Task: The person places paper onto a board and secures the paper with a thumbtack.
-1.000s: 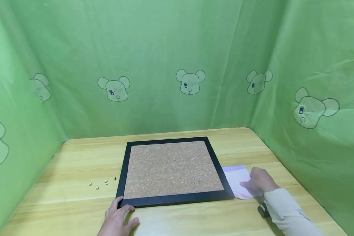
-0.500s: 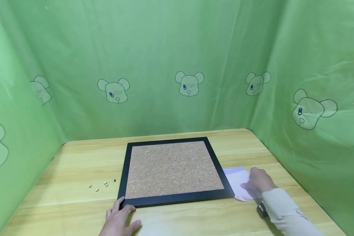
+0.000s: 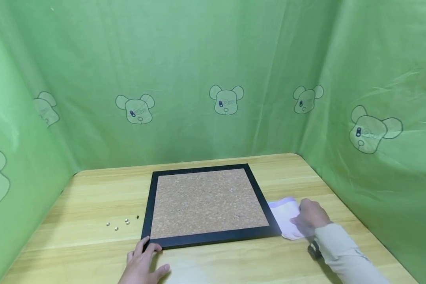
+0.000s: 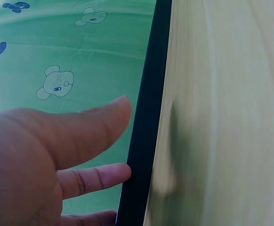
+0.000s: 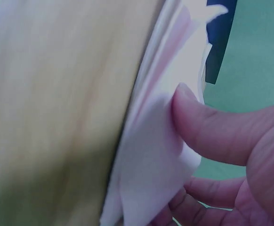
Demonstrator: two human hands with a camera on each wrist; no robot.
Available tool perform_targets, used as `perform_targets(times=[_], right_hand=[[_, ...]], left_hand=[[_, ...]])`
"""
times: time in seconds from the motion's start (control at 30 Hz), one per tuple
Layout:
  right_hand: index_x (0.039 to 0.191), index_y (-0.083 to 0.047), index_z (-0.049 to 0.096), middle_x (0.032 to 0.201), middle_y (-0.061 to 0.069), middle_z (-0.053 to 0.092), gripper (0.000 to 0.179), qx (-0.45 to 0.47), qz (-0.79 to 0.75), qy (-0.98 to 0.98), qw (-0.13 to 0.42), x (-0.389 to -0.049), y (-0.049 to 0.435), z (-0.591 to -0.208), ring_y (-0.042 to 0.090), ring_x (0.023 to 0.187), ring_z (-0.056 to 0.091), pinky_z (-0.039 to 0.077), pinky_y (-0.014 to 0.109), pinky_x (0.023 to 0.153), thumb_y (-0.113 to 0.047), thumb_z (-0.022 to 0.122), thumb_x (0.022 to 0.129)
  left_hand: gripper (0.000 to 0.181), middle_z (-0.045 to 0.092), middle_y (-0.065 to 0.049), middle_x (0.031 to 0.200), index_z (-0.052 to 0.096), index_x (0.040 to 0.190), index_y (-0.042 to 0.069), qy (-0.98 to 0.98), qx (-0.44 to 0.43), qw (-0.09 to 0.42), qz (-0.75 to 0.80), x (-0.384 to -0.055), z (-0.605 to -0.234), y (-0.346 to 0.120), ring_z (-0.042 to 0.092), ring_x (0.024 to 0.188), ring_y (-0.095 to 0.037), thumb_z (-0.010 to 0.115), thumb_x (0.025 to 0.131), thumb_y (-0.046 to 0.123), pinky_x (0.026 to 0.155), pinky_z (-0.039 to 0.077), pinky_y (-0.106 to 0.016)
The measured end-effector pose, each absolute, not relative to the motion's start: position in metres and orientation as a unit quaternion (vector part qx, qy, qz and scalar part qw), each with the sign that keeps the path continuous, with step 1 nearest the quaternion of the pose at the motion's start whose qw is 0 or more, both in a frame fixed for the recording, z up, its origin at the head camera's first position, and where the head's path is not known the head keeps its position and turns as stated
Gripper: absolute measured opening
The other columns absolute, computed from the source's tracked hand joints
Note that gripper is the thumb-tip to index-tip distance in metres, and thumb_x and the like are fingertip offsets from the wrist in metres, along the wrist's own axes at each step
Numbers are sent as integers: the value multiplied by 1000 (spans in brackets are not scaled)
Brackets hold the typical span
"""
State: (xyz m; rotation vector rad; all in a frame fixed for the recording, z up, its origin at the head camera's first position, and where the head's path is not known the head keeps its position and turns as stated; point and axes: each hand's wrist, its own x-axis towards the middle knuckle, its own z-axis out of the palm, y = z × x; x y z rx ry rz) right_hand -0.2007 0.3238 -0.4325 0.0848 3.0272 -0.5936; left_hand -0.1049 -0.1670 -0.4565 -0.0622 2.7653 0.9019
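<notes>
A cork board (image 3: pixel 209 201) with a black frame lies on the table. My left hand (image 3: pixel 142 262) rests its fingertips on the frame's near left corner, the thumb held apart over the table. In the left wrist view the fingers (image 4: pixel 97 181) touch the black frame edge (image 4: pixel 149 103). My right hand (image 3: pixel 312 215) is just right of the board, on a small stack of white and lilac paper sheets (image 3: pixel 284 219). In the right wrist view its thumb presses on the white paper (image 5: pixel 160 150), with the other fingers curled behind the lifted corner.
Several small shiny silver studs (image 3: pixel 126 221) lie on the table left of the board, with a tiny black piece (image 3: pixel 138 217) beside them. Green curtains (image 3: pixel 184 79) with bear-head outlines enclose the wooden table (image 3: pixel 110 189) at the back and sides.
Both hands keep their places at the board's corner and on the paper. The whole view has shifted slightly; the board and studs lie as before.
</notes>
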Motion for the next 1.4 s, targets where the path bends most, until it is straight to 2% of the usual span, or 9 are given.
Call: perform_targets(times=[0.17,0.33,0.4,0.53,0.7,0.9,1.1,1.23,1.4], right_hand=[[83,11,58,72,14,58,36,18,-192,981,35,-201,325,-434,28,65,55,51,42,60,-16,80,74],[96,19,53,83,25,60,51,27,-189,981,41,-204,328,-434,35,74,58,53,49,70,-18,81,74],[100,21,48,83,26,58,59,39,-192,980,45,-205,329,-432,35,75,57,53,48,69,-20,82,74],[96,19,48,77,20,56,62,45,-192,980,34,-208,332,-429,30,69,55,51,41,61,-24,85,70],[96,17,53,79,21,59,52,24,-202,979,-6,-209,341,-429,33,71,57,52,47,65,-16,84,70],[103,20,52,89,32,60,31,9,-222,975,-16,-211,350,-428,42,78,60,50,56,73,-5,62,87],[114,24,49,106,42,55,32,22,-234,972,-9,-207,351,-424,55,95,55,47,61,83,-1,47,93],[117,22,48,105,39,57,35,45,-243,969,-14,-202,351,-422,48,90,58,48,58,79,-4,48,94],[106,18,54,90,30,62,31,48,-247,967,-48,-201,351,-421,40,80,59,49,53,71,-11,52,95]], left_hand=[[45,29,-26,148,63,108,21,944,-17,118,307,-104,-458,-168,41,109,-43,83,74,42,83,45,-58],[45,28,-26,149,64,108,20,945,-13,113,308,-104,-458,-167,41,109,-42,83,74,42,83,45,-58],[44,28,-25,149,64,108,20,946,-13,106,306,-103,-457,-166,41,109,-42,82,74,41,83,46,-58],[43,28,-24,150,64,108,20,948,-13,97,304,-102,-456,-166,42,109,-40,82,75,41,82,46,-57],[44,28,-23,150,64,110,20,946,-17,100,307,-102,-455,-167,41,109,-40,82,75,41,83,46,-58],[45,28,-24,150,64,109,19,945,-17,102,309,-102,-455,-168,41,109,-41,82,75,42,83,46,-57],[44,28,-24,150,64,108,20,945,-10,97,311,-102,-457,-170,42,106,-38,82,74,42,80,47,-54],[42,28,-24,150,64,106,20,945,-4,94,312,-101,-459,-171,42,104,-37,82,74,42,78,47,-51],[42,28,-24,150,65,105,20,945,-8,100,310,-102,-458,-170,41,104,-37,82,74,42,79,46,-51]])
